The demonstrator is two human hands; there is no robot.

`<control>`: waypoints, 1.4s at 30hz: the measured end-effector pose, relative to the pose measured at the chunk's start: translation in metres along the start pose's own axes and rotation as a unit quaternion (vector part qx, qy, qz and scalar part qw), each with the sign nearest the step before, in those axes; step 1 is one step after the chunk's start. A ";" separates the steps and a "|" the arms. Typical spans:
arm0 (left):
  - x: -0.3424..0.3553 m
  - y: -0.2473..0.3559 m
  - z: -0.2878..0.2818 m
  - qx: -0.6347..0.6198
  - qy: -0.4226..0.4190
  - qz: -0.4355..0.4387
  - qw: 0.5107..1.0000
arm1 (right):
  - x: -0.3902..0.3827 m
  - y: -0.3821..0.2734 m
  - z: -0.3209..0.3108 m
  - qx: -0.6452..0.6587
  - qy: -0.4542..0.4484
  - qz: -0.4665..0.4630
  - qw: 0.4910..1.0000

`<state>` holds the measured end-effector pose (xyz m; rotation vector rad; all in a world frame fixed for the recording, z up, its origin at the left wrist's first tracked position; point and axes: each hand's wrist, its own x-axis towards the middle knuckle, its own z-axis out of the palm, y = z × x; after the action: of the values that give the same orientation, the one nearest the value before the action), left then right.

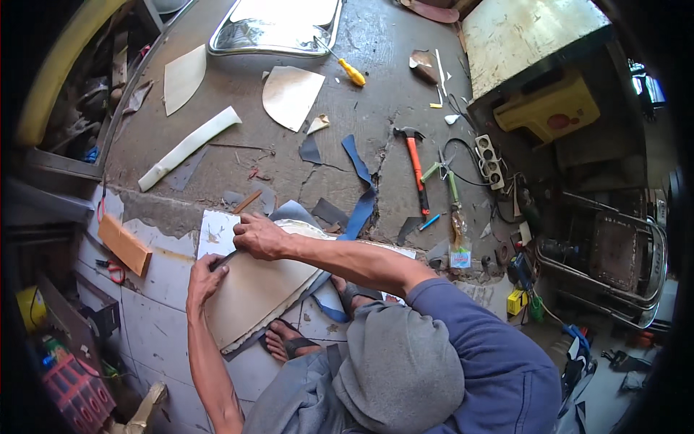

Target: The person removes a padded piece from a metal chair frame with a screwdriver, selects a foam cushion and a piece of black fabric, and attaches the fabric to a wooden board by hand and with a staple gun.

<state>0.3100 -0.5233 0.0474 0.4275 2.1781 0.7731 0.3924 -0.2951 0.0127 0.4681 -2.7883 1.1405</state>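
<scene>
A beige, rounded seat panel (253, 296) with a ragged pale rim lies low in front of me. Blue sheet material (332, 309) shows under its right edge. My left hand (204, 278) is closed at the panel's left edge, pinching a dark strip (227, 259) that runs up toward the other hand. My right hand (262, 237) reaches across, its fingers curled over the panel's far edge; the fingertips are partly hidden. Beneath that hand a white piece with a worn patch (210, 223) sticks out.
Beyond lie offcuts, a long blue strip (358, 181), a claw hammer (414, 166), pliers (444, 170), a yellow-handled screwdriver (351, 71) and a power strip (490, 163). At left are a wood block (124, 244) and red-handled scissors (112, 271). Metal chair frames (614, 253) stand at right.
</scene>
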 end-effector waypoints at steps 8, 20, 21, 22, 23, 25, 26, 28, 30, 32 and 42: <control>0.021 -0.057 0.013 -0.071 0.164 0.046 0.983 | 0.020 -0.004 -0.001 -0.125 0.080 -0.056 0.987; 0.018 -0.005 0.067 -0.020 0.334 -0.002 0.942 | 0.007 0.006 -0.013 -0.045 0.027 0.049 0.997; 0.015 -0.005 0.074 -0.022 0.380 0.043 0.924 | 0.004 0.003 -0.011 -0.059 0.046 0.036 0.997; 0.011 -0.001 0.081 0.002 0.398 0.076 0.914 | -0.003 0.006 -0.009 -0.069 0.054 0.020 0.996; 0.006 0.006 0.088 0.027 0.412 0.113 0.904 | -0.012 0.010 -0.007 -0.080 0.065 0.007 0.995; -0.002 0.011 0.098 0.078 0.429 0.180 0.882 | -0.026 0.016 -0.008 -0.116 0.061 -0.017 0.991; -0.005 0.007 0.099 0.115 0.416 0.199 0.880 | -0.031 0.015 -0.010 -0.122 0.052 -0.027 0.991; -0.009 0.002 0.096 0.187 0.387 0.240 0.870 | -0.041 0.014 -0.015 -0.138 0.035 -0.046 0.989; -0.009 0.003 0.092 0.221 0.356 0.271 0.867 | -0.047 0.014 -0.020 -0.152 0.028 -0.057 0.986; -0.008 0.009 0.083 0.257 0.324 0.293 0.862 | -0.050 0.010 -0.022 -0.152 0.032 -0.057 0.986; 0.040 0.030 0.034 0.063 0.111 0.153 0.980 | -0.059 -0.003 -0.025 -0.156 0.041 -0.058 0.985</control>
<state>0.3118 -0.4669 0.0272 0.7887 2.4100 0.8853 0.4481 -0.2649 0.0210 0.5274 -2.7550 0.6662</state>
